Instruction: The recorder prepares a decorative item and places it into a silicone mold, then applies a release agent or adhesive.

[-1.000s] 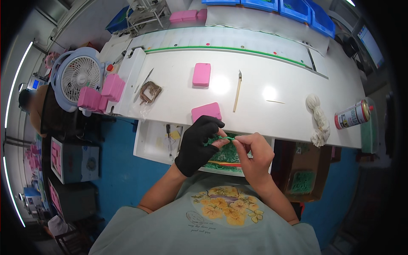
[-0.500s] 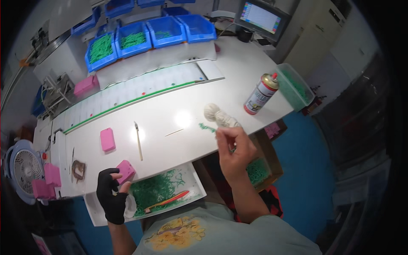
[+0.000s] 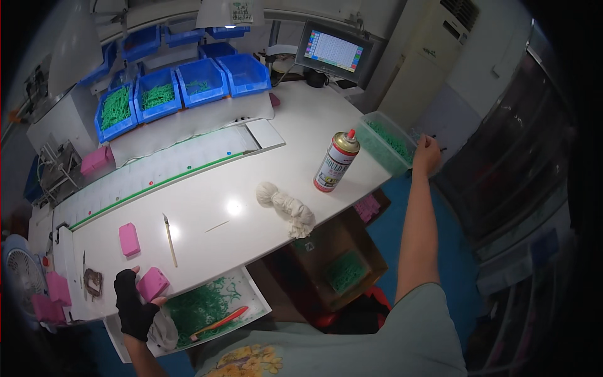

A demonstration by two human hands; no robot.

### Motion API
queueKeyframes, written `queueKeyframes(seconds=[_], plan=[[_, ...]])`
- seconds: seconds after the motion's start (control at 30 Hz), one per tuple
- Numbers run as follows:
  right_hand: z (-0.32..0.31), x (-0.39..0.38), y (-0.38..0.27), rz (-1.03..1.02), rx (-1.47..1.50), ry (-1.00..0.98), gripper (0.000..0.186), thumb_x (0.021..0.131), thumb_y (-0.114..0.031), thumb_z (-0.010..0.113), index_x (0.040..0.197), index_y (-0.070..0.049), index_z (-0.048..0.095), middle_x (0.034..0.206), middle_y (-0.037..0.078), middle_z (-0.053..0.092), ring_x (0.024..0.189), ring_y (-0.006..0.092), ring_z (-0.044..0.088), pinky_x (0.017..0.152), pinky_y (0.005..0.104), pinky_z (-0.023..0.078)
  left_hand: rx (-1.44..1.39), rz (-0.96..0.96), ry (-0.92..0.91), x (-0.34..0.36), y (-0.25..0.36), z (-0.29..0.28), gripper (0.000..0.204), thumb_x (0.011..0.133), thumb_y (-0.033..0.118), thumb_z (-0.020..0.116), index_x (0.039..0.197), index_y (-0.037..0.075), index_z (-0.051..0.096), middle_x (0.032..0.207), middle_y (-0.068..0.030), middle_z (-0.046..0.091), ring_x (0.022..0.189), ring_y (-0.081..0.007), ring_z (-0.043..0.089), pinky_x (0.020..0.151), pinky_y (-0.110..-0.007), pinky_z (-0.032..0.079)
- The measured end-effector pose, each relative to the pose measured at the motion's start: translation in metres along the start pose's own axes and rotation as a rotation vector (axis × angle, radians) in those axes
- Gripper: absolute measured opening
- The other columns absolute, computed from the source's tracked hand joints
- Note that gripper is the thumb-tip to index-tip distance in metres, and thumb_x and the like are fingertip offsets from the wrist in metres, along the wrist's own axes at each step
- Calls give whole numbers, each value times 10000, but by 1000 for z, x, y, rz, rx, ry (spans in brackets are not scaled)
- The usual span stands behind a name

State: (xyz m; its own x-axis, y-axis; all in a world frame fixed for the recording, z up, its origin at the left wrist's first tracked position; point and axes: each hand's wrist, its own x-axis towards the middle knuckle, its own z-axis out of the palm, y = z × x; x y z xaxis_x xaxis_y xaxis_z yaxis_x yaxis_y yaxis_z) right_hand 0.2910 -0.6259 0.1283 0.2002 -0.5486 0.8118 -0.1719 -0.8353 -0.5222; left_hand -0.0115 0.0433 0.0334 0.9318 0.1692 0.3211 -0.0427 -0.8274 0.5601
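My left hand (image 3: pixel 134 306), in a black glove with bare fingertips, has its fingers and thumb around a pink block (image 3: pixel 153 284) at the table's front edge. Stretched far out to the right, my right hand (image 3: pixel 427 156) is at the outer rim of a clear plastic tub (image 3: pixel 398 168) of green strands. Its fingers are bunched together, and whatever they may hold is too small to make out. Below the left hand, an open white drawer (image 3: pixel 256 290) contains green scraps and a red-handled brush (image 3: pixel 220 323).
A spray can (image 3: pixel 336 162) and a twisted off-white cloth (image 3: pixel 286 207) stand and lie on the table's right part. A thin brush (image 3: pixel 170 240), a thin stick (image 3: pixel 217 226) and another pink block (image 3: pixel 129 239) lie further left. Blue bins (image 3: pixel 204 91) line the back.
My right hand has moved from beside the cloth to the tub at the far right. The green bit by the cloth no longer shows there. My view has turned right.
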Motion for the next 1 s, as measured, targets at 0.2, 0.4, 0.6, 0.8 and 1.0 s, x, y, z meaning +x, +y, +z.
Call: queueKeyframes(seconds=[0.2,0.4,0.6,0.8,1.0], plan=[[-18,-29,-64,204,461,-194,260,957,-273,606,1028,-38,694,813,35,703,685,130,610,634,298,473,33,-2,-24,-14,-6,2,847,538,129,823,1312,28,494,1196,-168,513,1144,-363,502,971,-441,444],[-108,-179,-156,-178,670,-943,320,926,-260,656,1098,8,624,934,115,663,864,226,636,726,326,496,55,68,-35,-3,0,13,779,602,97,772,1319,17,477,1119,-176,502,1073,-364,505,942,-426,431],[-87,-237,-165,-702,407,-1121,448,835,-57,655,1265,-17,533,1122,195,599,1046,357,595,909,437,474,-159,26,-12,15,-7,21,664,596,92,870,1167,61,534,1071,-116,565,1010,-283,587,872,-375,494],[-167,-283,-271,-543,1077,-1140,395,794,88,626,1175,-10,599,1072,186,616,982,336,626,843,392,503,-283,-156,-24,11,-20,20,654,549,154,901,1083,43,541,1016,-113,550,967,-299,571,847,-382,483],[-198,-348,-311,-821,1142,-1285,421,745,83,671,1144,-46,632,1072,164,619,920,327,609,770,390,512,-202,-109,1,10,-19,21,610,534,172,911,1023,43,570,959,-93,525,928,-283,573,813,-382,491]])
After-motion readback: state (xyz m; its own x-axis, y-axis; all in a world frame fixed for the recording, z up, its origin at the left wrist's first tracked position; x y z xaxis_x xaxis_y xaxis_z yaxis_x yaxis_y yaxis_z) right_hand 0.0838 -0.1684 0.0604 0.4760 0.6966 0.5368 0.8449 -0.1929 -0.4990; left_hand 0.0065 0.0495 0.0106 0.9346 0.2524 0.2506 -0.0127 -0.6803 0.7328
